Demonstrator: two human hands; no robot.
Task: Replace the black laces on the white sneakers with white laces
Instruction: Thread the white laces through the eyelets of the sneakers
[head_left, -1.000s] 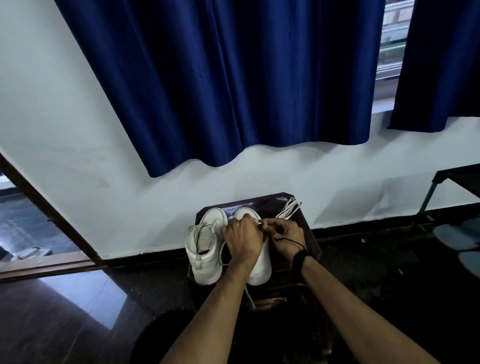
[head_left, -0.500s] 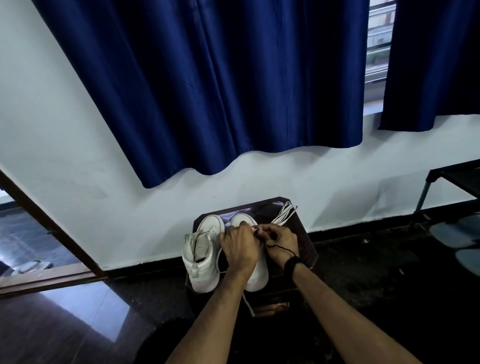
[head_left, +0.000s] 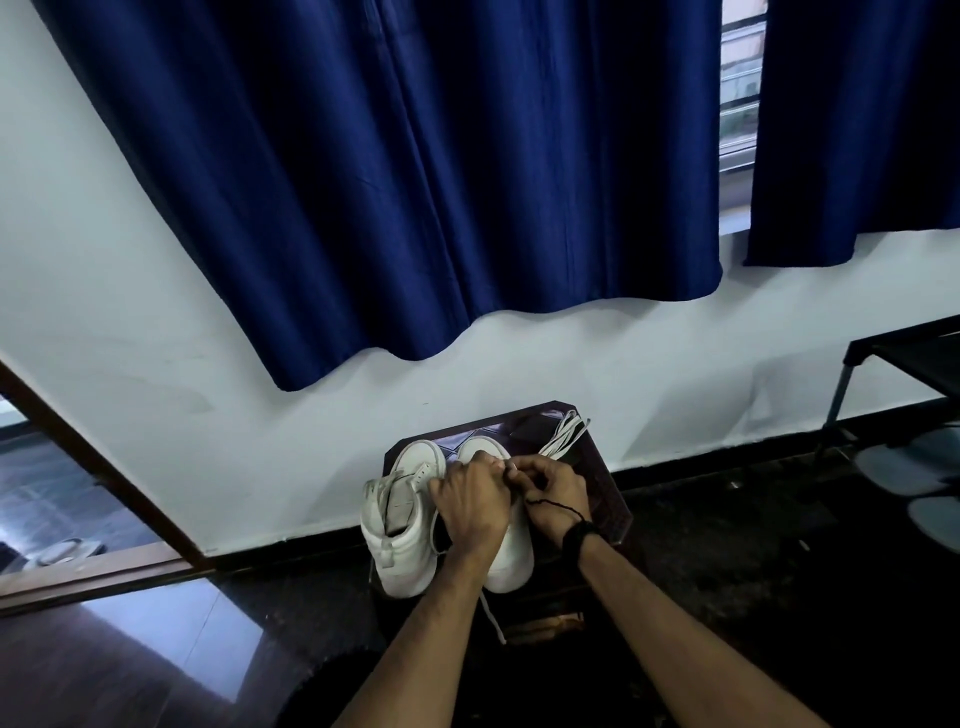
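Two white sneakers stand side by side on a small dark stool (head_left: 605, 467), toes toward the wall. The left sneaker (head_left: 400, 525) has a white lace threaded loosely through it. Both hands work over the right sneaker (head_left: 511, 558). My left hand (head_left: 470, 501) lies on its upper with fingers curled at the eyelets. My right hand (head_left: 553, 486) pinches a white lace there. A white lace end (head_left: 493, 618) hangs down past the heel. A bundle of spare white laces (head_left: 563, 434) lies at the stool's far right corner. No black lace is visible.
A white wall with a dark skirting rises just behind the stool, under blue curtains (head_left: 415, 182). A wooden door frame (head_left: 98, 478) runs down at the left. A black metal rack (head_left: 904, 364) with grey slippers (head_left: 909, 462) stands at the right. The floor is dark and glossy.
The view has shifted slightly. Both hands stay on the right sneaker's eyelets and have drawn closer together, with only small finger movements on the lace.
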